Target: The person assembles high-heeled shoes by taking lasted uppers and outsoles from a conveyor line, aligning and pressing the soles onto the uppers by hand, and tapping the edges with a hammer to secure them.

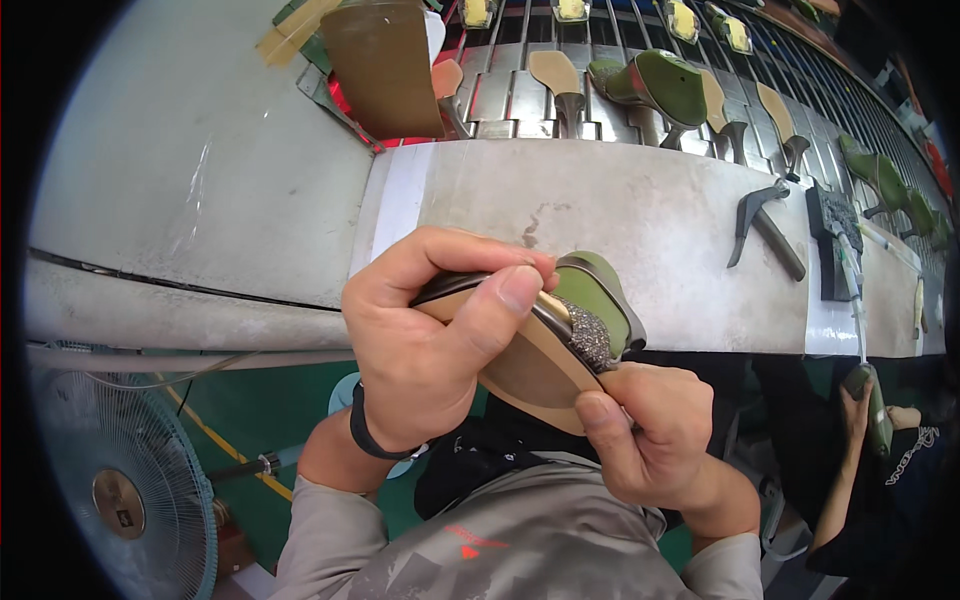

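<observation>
Over the near edge of the grey bench [480,195], holds beige-soled shoe [540,385] with glitter upper [588,335], using both hands: clamps its sides with left hand [425,335], pinches sole edge with right hand [660,430]. Has hammer [779,246] lying on bench, green heeled shoe [668,85] beyond bench, fan [125,490] below bench's left part.

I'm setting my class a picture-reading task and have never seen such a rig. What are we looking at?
There is no robot: a fisheye camera on a person's head looks down at their bare hands, bending straight edges. The left hand and right hand hold a shoe with a tan sole and glittery band. On the pale bench lie a dark hand tool and a black block. Beyond are tan sole-shaped pieces on dark heels. The hand at far right is a co-worker's.
</observation>
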Action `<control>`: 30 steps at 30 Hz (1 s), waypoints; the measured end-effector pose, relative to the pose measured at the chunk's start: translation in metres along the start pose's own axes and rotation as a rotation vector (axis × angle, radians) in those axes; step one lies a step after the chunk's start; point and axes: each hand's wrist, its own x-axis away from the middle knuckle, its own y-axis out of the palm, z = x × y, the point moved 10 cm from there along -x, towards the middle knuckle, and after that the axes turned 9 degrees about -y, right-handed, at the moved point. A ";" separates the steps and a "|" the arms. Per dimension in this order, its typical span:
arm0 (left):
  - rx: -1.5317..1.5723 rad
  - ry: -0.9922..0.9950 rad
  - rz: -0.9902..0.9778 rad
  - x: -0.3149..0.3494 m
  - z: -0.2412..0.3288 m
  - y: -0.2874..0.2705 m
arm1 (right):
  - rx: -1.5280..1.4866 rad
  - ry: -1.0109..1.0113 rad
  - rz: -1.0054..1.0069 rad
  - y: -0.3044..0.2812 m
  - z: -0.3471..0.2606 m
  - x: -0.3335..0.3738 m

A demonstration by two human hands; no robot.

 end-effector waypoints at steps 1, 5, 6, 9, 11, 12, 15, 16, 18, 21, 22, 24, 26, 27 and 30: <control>0.000 -0.004 -0.007 -0.001 0.000 0.000 | 0.010 0.002 0.001 0.001 0.000 -0.001; -0.283 0.187 0.027 0.000 0.018 0.000 | 0.053 0.023 0.024 0.001 -0.003 -0.007; -0.303 0.206 0.032 0.000 0.019 -0.001 | 0.057 0.010 0.033 0.001 -0.004 -0.010; -0.160 0.138 0.060 -0.004 0.010 -0.009 | 0.044 -0.035 0.069 0.005 -0.009 -0.012; -0.149 0.104 0.086 -0.006 0.005 -0.015 | 0.021 -0.068 0.094 0.005 -0.010 -0.011; -0.135 0.073 0.115 -0.007 0.002 -0.020 | 0.067 -0.019 0.051 0.006 -0.003 -0.009; -0.083 0.025 0.151 -0.011 -0.005 -0.027 | 0.056 0.075 -0.009 0.010 0.017 -0.004; -0.083 0.020 0.145 -0.012 -0.006 -0.025 | 0.069 0.036 0.006 0.010 0.013 -0.005; 0.099 0.010 0.206 -0.013 -0.010 -0.030 | 0.084 0.004 0.027 0.011 0.011 -0.008; 0.111 0.017 0.209 -0.015 -0.010 -0.034 | 0.127 -0.040 0.026 0.009 0.008 -0.013; 0.111 0.013 0.206 -0.015 -0.011 -0.034 | 0.128 -0.029 0.022 0.009 0.010 -0.013; 0.111 0.022 0.199 -0.015 -0.010 -0.032 | 0.130 -0.015 0.021 0.007 0.014 -0.012; 0.121 0.014 0.204 -0.014 -0.011 -0.029 | 0.143 -0.029 0.017 0.006 0.014 -0.012; 0.132 0.008 0.212 -0.013 -0.012 -0.028 | 0.145 -0.026 0.020 0.005 0.014 -0.012; 0.138 0.022 0.214 -0.012 -0.010 -0.024 | 0.220 -0.026 0.027 -0.001 0.012 -0.012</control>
